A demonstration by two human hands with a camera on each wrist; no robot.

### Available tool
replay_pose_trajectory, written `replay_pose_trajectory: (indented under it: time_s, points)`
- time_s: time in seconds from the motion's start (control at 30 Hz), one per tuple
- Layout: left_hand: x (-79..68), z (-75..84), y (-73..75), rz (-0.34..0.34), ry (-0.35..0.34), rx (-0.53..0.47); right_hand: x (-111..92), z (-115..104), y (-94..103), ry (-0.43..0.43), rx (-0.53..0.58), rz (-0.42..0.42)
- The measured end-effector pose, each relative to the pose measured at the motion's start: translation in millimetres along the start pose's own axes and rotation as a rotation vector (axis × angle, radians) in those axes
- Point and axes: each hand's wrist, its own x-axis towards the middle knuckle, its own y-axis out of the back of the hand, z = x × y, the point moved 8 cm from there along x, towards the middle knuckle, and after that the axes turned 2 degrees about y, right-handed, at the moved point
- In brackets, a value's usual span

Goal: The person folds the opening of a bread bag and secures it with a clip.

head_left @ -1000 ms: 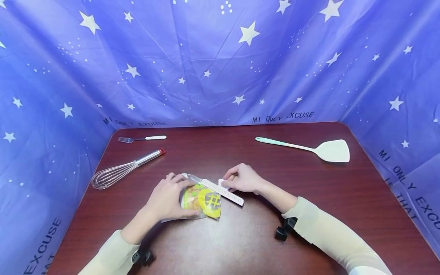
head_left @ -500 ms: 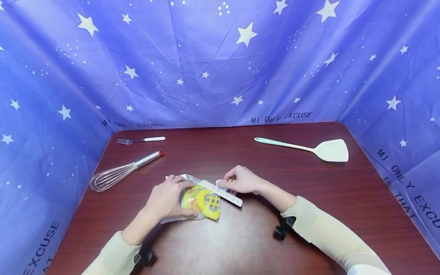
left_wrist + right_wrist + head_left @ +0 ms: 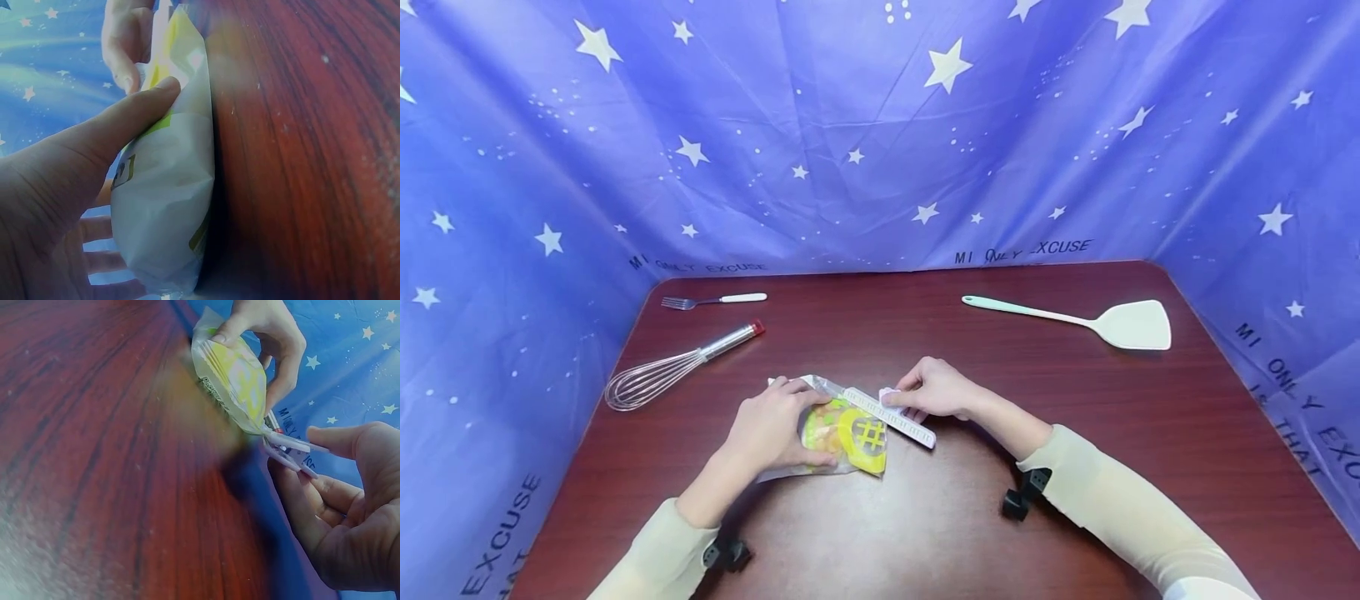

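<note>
My left hand [image 3: 767, 425] holds a clear and yellow snack bag [image 3: 867, 450] from its left side, thumb on the near side and fingers over the far side. In the left wrist view, the thumb presses on the white and yellow wrapper [image 3: 165, 162]. Across the bag's upper right end lies a long white bag clip [image 3: 913, 431]. My right hand [image 3: 942, 390] pinches the clip's grip tabs between thumb and fingers. The right wrist view shows the clip [image 3: 290, 453] at the gathered tip of the bag [image 3: 240, 378]; how far it bites is unclear.
A whisk [image 3: 681, 367] and a fork [image 3: 711, 301] lie at the left of the dark red table [image 3: 865, 325]. At the back right is a pale turner [image 3: 1067, 319]. Blue star-print curtains [image 3: 820, 108] stand around the table's back and sides.
Both hands keep their hold on the bag and the clip with hardly any movement. The head view shifts slightly.
</note>
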Motion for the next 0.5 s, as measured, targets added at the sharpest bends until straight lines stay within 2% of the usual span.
replay_pose_trajectory:
  time_s: [0.27, 0.5]
  points:
    - [2.7, 1.2, 1.3, -0.001, -0.007, 0.006, 1.8, 2.2, -1.1, -0.013, 0.061, 0.011]
    - [2.0, 0.5, -1.4, -0.034, 0.008, 0.011, 4.6, -0.8, -4.5, -0.005, 0.066, -0.009]
